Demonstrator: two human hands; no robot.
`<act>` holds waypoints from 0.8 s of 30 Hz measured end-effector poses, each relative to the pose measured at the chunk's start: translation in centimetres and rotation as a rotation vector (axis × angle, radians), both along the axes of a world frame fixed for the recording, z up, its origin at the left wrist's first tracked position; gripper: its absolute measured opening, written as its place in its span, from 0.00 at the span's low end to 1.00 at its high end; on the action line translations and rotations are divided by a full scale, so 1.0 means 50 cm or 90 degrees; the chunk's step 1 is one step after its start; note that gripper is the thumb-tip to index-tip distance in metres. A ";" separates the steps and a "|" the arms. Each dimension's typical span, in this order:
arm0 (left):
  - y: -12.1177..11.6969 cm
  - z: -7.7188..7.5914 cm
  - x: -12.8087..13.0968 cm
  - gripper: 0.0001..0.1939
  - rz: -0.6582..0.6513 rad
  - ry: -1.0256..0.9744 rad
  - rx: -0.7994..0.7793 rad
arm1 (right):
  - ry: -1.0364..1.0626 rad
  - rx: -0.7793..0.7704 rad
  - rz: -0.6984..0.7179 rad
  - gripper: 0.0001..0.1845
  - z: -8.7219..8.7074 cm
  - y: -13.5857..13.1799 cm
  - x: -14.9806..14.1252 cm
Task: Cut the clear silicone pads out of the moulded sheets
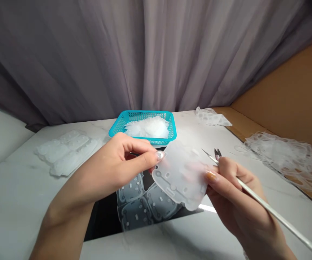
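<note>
Between my hands a translucent silicone pad (180, 177) is held up and tilted, with small slots, dots and dark traced lines on its face. My left hand (134, 162) pinches its upper left edge; a short dark tip of something shows under those fingers. My right hand (234, 191) grips the right edge with the thumb in front. It also carries a thin white-handled pick (269, 209) with a fine metal point, and dark metal blade tips (217, 153) stick up beside it. Below, a sheet of similar joined pads (136, 213) lies on a black mat (104, 220).
A blue plastic basket (111, 130) with translucent pieces stands behind my hands. Stacked translucent sheets (66, 150) lie at left on the marble-patterned table (9, 202). Cut-out web scraps (291, 159) pile at right on brown cardboard, and another scrap (211, 117) lies farther back. Grey curtain (145, 54) hangs behind.
</note>
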State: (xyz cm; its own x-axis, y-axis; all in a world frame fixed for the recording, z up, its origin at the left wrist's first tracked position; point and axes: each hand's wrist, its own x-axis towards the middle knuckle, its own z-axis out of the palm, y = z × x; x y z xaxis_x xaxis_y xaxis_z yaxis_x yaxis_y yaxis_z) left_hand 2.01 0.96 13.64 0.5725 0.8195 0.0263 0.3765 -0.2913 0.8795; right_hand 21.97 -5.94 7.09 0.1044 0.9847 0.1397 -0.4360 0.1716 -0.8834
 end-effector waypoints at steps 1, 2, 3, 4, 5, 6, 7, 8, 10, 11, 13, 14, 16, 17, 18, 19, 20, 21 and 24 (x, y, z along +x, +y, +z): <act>0.001 0.000 -0.001 0.18 0.002 0.001 -0.004 | 0.000 -0.004 -0.004 0.28 0.000 0.000 0.001; 0.002 0.000 -0.001 0.18 0.004 0.003 -0.007 | 0.001 -0.009 -0.007 0.27 -0.001 0.000 0.001; 0.002 0.000 -0.002 0.17 0.005 0.004 -0.009 | 0.003 -0.013 -0.009 0.25 -0.001 0.001 0.002; 0.003 0.000 -0.002 0.17 0.007 0.004 -0.009 | 0.009 -0.015 -0.005 0.24 -0.001 0.001 0.002; 0.003 0.000 -0.002 0.17 0.008 0.004 -0.008 | 0.018 -0.017 0.001 0.23 -0.001 0.001 0.003; 0.004 0.000 -0.002 0.16 0.009 0.002 -0.005 | 0.027 -0.019 0.008 0.22 -0.001 0.001 0.004; 0.004 0.000 -0.002 0.16 0.010 0.000 0.000 | 0.036 -0.023 0.014 0.21 -0.001 0.002 0.004; 0.005 -0.001 -0.002 0.16 0.011 -0.003 0.005 | 0.042 -0.028 0.021 0.20 -0.002 0.002 0.005; 0.007 -0.002 -0.002 0.16 0.015 -0.002 0.011 | 0.038 -0.036 0.028 0.20 -0.003 0.002 0.007; 0.008 -0.003 -0.002 0.16 0.016 0.000 0.011 | 0.028 -0.040 0.028 0.19 -0.003 0.002 0.008; 0.011 -0.006 -0.002 0.17 0.021 0.001 0.003 | 0.006 -0.035 0.030 0.20 -0.004 0.002 0.010; 0.013 -0.007 -0.002 0.17 0.023 -0.001 -0.003 | -0.001 -0.032 0.027 0.20 -0.005 0.003 0.011; 0.015 -0.009 -0.001 0.17 0.029 -0.008 -0.013 | -0.006 -0.026 0.013 0.20 -0.006 0.004 0.012; 0.016 -0.009 -0.001 0.17 0.032 -0.010 -0.017 | -0.007 -0.023 0.001 0.20 -0.008 0.005 0.013; 0.017 -0.009 -0.001 0.18 0.034 -0.011 -0.020 | -0.009 -0.023 -0.009 0.21 -0.009 0.006 0.013; 0.017 -0.009 -0.001 0.18 0.034 -0.011 -0.021 | -0.014 -0.024 -0.018 0.22 -0.010 0.007 0.013; 0.018 -0.009 -0.001 0.19 0.033 -0.012 -0.020 | -0.023 -0.025 -0.022 0.23 -0.011 0.008 0.013; 0.018 -0.008 -0.001 0.19 0.032 -0.012 -0.017 | -0.034 -0.028 -0.021 0.24 -0.012 0.009 0.013; 0.018 -0.009 -0.002 0.19 0.024 -0.005 -0.005 | -0.060 -0.035 -0.010 0.26 -0.011 0.009 0.011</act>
